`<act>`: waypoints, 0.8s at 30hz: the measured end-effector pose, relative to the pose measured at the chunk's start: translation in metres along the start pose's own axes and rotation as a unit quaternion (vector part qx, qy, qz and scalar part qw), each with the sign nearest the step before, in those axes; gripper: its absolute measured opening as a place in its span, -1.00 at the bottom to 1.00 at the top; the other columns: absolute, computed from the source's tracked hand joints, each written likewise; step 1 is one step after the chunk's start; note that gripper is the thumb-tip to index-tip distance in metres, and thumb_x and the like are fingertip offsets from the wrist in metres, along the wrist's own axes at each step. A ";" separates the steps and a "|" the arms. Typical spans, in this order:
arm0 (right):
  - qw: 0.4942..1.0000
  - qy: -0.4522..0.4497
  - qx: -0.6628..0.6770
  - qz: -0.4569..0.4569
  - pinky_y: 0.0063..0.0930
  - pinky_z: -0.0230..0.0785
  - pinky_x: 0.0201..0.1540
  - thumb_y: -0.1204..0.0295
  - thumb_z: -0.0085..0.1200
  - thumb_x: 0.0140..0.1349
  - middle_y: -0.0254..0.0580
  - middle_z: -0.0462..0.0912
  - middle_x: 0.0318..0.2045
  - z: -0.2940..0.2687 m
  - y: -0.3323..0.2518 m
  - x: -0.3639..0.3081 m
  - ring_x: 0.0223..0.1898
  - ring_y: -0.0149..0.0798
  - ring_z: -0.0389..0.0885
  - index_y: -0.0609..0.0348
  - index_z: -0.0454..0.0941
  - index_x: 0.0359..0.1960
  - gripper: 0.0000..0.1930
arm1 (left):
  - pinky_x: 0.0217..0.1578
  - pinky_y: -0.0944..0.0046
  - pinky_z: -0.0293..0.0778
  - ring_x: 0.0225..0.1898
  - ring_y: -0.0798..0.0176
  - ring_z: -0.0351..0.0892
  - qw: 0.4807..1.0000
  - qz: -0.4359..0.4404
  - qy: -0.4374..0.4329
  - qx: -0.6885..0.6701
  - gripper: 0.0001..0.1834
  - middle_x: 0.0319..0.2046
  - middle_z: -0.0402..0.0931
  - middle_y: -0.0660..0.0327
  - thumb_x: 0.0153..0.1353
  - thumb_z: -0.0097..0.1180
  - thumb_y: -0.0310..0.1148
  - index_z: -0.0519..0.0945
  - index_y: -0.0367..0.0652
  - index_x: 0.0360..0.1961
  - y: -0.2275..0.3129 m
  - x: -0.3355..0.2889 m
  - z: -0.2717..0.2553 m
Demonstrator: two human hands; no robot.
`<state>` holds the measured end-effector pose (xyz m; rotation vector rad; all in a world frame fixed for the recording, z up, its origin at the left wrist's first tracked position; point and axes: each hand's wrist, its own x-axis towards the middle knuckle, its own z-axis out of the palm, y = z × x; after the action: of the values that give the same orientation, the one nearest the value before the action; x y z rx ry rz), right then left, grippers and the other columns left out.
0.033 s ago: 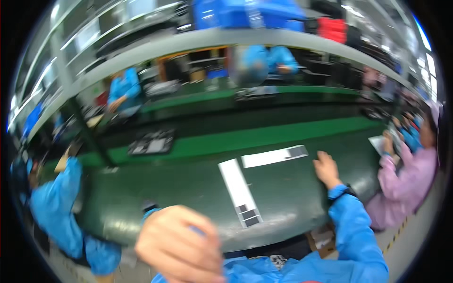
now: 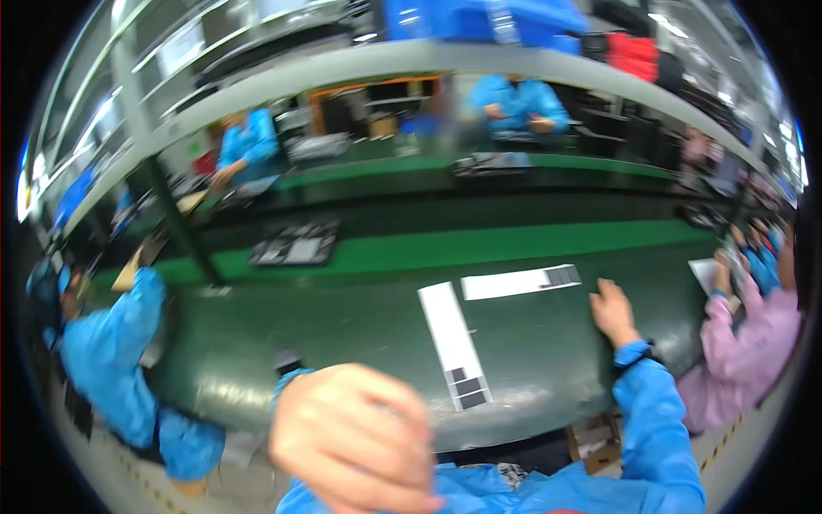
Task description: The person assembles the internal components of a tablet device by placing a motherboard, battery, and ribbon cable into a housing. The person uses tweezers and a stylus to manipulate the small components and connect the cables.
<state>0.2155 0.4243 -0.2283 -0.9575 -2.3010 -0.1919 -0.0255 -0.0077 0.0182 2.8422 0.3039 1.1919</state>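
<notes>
My left hand (image 2: 351,437) is raised close in front of me, above the near edge of the table. Its fingers are curled in and blurred, and whatever they may hold is hidden. My right hand (image 2: 615,312) rests on the green tabletop with its fingers somewhat apart and nothing in them. A white strip (image 2: 514,283) with dark grey squares at its right end lies just left of that hand. Another white strip (image 2: 445,324), with black squares at its near end, runs toward me between my two hands.
A black device or tray of parts (image 2: 295,244) lies beyond the strips, by a bright green band. A grey shelf beam (image 2: 428,58) spans overhead, carrying a blue bin (image 2: 479,21). Co-workers sit at left, at right in pink (image 2: 736,360), and across.
The whole view has swung slightly left, so the table and strips appear a little farther right. Both hands keep nearly the same pose.
</notes>
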 end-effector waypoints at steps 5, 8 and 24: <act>0.971 -0.197 0.027 0.131 -0.17 0.41 0.07 0.19 0.08 0.23 0.19 0.62 -0.11 -0.030 0.003 0.065 -0.02 0.13 0.58 0.31 0.56 -0.03 -0.57 | -0.32 0.23 0.44 -0.47 0.23 0.49 0.984 -0.084 0.063 0.147 -0.69 -0.49 0.48 0.21 0.17 0.14 -0.29 0.59 -0.37 -0.24 -0.013 -0.008 0.030; 0.991 -0.073 0.092 0.062 -0.19 0.27 0.21 0.22 -0.05 0.34 0.23 0.51 0.07 0.040 0.058 0.092 0.14 0.17 0.44 0.30 0.49 0.08 -0.57 | -0.30 0.24 0.41 -0.51 0.23 0.43 0.978 -0.119 0.038 0.168 -0.60 -0.53 0.41 0.22 0.07 0.16 -0.25 0.58 -0.38 -0.18 -0.034 -0.007 0.038; 0.982 -0.168 0.020 0.080 0.01 -0.08 0.38 0.04 -0.16 0.37 0.02 0.18 0.37 0.078 0.051 0.071 0.41 0.06 0.06 0.09 0.28 0.31 -0.43 | -0.39 0.34 0.41 -0.52 0.32 0.44 0.962 -0.148 0.084 0.215 -0.56 -0.57 0.41 0.31 -0.02 0.13 -0.38 0.62 -0.26 -0.04 -0.083 -0.008 0.076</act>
<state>0.1732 0.5307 -0.2518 -1.2261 -2.5003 0.0917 0.0095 0.0748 -0.0499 2.8783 1.0778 1.4476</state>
